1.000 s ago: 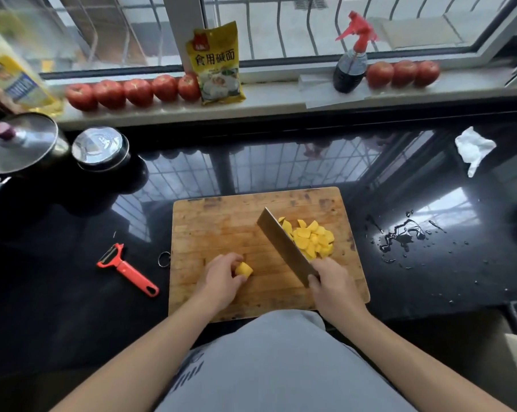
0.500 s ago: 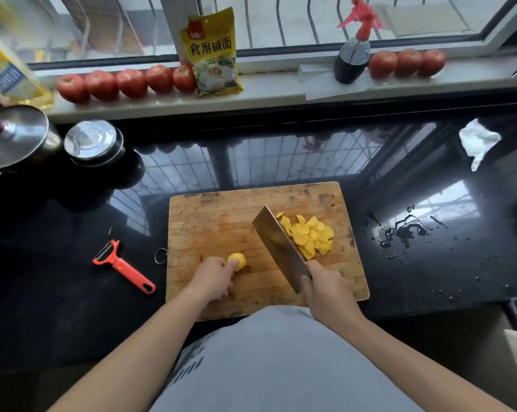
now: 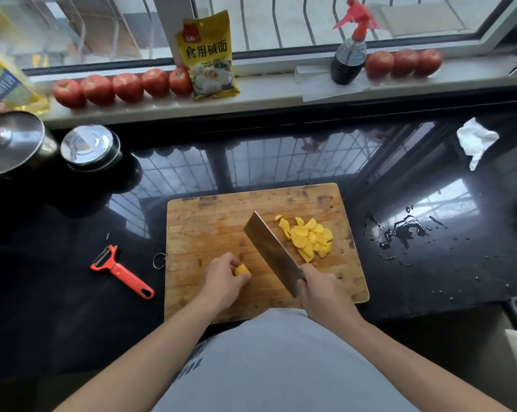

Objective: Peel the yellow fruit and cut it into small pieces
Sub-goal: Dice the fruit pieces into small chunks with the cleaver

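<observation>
Yellow fruit chunk [image 3: 242, 270] sits near-left on the wooden cutting board [image 3: 209, 221], pinched by the left hand [image 3: 223, 279]. Right hand [image 3: 322, 292] grips the cleaver [image 3: 270, 252], its blade beside the cut pieces [image 3: 309, 239] far-right on the board.

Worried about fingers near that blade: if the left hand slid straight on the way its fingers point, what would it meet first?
Probably the steel cleaver blade, held by the right hand; the left hand grips a yellow fruit chunk. Depth unclear.

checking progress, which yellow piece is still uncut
The yellow chunk gripped by the left hand, left of the cleaver; the other pieces lie sliced right of it.
</observation>
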Tool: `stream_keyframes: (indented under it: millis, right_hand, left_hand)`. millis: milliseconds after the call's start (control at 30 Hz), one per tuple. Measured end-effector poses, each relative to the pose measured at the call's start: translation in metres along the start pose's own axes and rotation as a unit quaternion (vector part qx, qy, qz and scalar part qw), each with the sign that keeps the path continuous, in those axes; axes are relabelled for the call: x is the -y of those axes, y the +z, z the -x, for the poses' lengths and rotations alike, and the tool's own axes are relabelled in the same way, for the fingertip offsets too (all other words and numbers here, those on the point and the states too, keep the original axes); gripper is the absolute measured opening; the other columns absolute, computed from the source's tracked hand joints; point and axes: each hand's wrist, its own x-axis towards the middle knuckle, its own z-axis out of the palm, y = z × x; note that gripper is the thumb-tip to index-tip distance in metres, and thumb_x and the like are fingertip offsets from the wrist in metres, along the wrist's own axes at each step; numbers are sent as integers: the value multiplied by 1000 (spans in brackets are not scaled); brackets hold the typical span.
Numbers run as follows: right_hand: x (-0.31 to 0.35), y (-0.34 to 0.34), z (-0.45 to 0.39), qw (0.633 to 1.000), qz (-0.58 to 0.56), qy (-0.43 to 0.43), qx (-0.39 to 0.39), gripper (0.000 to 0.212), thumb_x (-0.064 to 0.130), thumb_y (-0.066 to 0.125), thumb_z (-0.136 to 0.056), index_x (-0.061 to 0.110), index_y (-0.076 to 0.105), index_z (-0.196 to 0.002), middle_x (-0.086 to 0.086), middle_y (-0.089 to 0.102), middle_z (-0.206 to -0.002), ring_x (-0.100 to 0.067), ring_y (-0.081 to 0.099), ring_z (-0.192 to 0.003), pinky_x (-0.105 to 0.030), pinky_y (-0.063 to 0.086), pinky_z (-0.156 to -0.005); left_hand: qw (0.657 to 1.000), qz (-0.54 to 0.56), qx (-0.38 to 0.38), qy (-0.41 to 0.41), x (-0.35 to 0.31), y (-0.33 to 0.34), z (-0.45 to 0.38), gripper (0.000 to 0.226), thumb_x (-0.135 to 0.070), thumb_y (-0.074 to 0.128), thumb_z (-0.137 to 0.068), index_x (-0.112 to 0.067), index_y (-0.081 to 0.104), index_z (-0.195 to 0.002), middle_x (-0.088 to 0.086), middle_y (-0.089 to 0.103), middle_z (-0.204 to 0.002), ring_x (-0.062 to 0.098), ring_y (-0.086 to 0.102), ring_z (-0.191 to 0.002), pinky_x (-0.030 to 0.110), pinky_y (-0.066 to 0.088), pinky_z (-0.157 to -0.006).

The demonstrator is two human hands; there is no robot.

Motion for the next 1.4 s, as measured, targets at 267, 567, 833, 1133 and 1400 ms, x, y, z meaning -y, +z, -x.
stream_keyframes:
  millis: [267, 567, 833, 1133, 1400]
  right_hand:
    - [7, -9, 12, 994, 89, -48, 33, 5, 24, 40, -107, 24, 40, -102, -1, 62, -92, -19, 52, -72, -25, 33, -52]
    - [9, -7, 14, 993, 107, -36, 46, 10, 21, 39, -107, 23, 36, -98, 1, 52, -83, -17, 48, -64, -28, 36, -55]
    - [1, -10, 16, 998, 67, 3, 7, 12, 24, 38, -108, 24, 37, -96, 5, 52, -80, -4, 41, -59, -22, 27, -46]
    - [-11, -2, 12, 996, 81, -30, -16, 14, 23, 41, -107, 25, 36, -94, 7, 51, -76, -17, 51, -66, -24, 32, -51]
    - [-28, 1, 23, 990, 127, -56, -8, 12, 18, 39, -105, 22, 36, -93, 9, 38, -63, -26, 48, -64, -32, 29, -52]
  left_hand:
    - [996, 68, -55, -22, -9, 28, 10, 26, -36, 81, -87, -23, 62, -100, 0, 60, -109, 22, 58, -101, 37, 52, -82]
    - [999, -38, -12, -34, -11, 21, 22, 30, -51, 55, -102, -28, 54, -82, 2, 66, -91, 25, 61, -89, 36, 45, -69]
    - [993, -82, 76, 25, -19, 0, 0, 23, -43, 58, -102, -22, 60, -112, -4, 65, -102, 17, 64, -91, 34, 52, -74]
    - [882, 338, 156, -287, -49, 41, 25, 59, -38, 36, -112, 8, 69, -95, 22, 78, -81, 33, 77, -75, 41, 65, -80]
    - [856, 433, 154, -237, -42, 48, 27, 28, -18, 56, -107, 6, 58, -122, 23, 74, -94, 32, 77, -76, 34, 62, -59]
